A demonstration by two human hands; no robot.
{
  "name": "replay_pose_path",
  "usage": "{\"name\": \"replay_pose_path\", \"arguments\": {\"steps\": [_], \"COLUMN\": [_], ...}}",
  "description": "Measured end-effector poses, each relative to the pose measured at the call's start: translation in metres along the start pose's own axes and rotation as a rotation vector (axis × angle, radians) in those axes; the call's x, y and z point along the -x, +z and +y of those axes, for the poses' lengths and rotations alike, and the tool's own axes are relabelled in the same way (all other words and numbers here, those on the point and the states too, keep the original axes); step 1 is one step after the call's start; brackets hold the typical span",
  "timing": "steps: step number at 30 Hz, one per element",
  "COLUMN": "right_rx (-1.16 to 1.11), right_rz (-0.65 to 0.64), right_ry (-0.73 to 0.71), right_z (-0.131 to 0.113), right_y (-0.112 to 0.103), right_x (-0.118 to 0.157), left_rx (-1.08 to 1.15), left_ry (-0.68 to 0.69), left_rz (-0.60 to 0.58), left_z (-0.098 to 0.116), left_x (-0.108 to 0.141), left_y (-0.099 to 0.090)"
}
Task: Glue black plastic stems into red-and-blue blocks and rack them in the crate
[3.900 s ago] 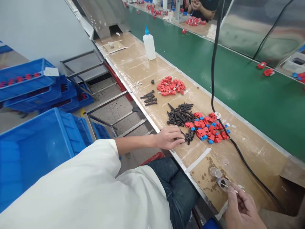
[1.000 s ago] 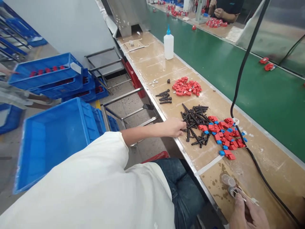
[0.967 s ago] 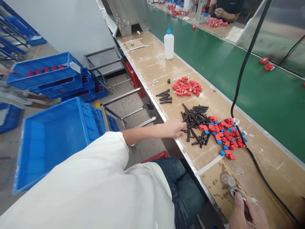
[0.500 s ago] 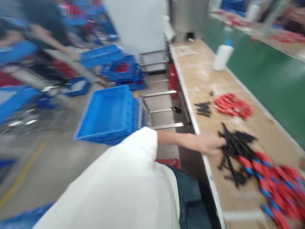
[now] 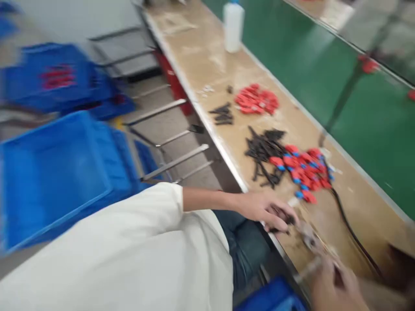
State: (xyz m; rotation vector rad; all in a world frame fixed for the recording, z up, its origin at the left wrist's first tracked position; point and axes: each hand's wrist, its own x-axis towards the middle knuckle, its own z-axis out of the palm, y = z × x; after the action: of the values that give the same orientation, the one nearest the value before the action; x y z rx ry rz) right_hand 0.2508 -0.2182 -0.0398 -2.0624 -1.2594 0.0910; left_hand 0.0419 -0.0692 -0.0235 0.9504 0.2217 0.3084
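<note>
My left hand is at the table's near edge, its fingers curled around a few small black pieces; their exact shape is blurred. To its right, a small metal fixture sits on the table between my hands. My right hand is low at the right, fingers bent, beside the fixture; whatever is in it is smeared, with only a dark reddish patch showing. Beyond my left hand lie a heap of black stick-like pieces and a pile of red parts with blue ends.
Farther along the table are red rings, a few black pieces and a white bottle. A dark cable runs at the right. Blue crates and a metal-framed stool stand left of the table. A green surface lies beyond.
My left hand has left the black heap and come back toward the table's near edge with black pieces in it. The view has swung right, bringing my right hand and the fixture into sight.
</note>
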Motion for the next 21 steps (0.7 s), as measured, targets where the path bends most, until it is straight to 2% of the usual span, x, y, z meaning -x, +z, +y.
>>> {"name": "replay_pose_path", "arguments": {"steps": [2, 5, 8, 14, 19, 21], "right_rx": [0.031, 0.017, 0.057, 0.214, 0.224, 0.205], "right_rz": [0.088, 0.090, 0.063, 0.029, -0.015, 0.006], "right_ry": [0.093, 0.106, 0.020, -0.251, -0.320, -0.313], "right_z": [0.006, 0.009, 0.009, 0.010, 0.011, 0.011], "right_y": [-0.017, -0.020, -0.020, -0.020, -0.015, -0.014], "right_x": [0.013, 0.014, 0.010, 0.007, 0.005, 0.004], "left_rx": [0.006, -0.010, -0.002, 0.051, 0.163, 0.220], "left_ry": [-0.054, -0.116, -0.117, -0.192, -0.275, -0.291], "left_rz": [0.020, -0.031, -0.048, -0.056, -0.016, 0.000], "left_z": [-0.011, -0.023, -0.030, -0.035, -0.044, -0.050], "left_x": [-0.009, -0.021, -0.028, -0.041, -0.044, -0.043], "left_y": [-0.001, 0.000, 0.006, 0.011, 0.012, 0.010]}}
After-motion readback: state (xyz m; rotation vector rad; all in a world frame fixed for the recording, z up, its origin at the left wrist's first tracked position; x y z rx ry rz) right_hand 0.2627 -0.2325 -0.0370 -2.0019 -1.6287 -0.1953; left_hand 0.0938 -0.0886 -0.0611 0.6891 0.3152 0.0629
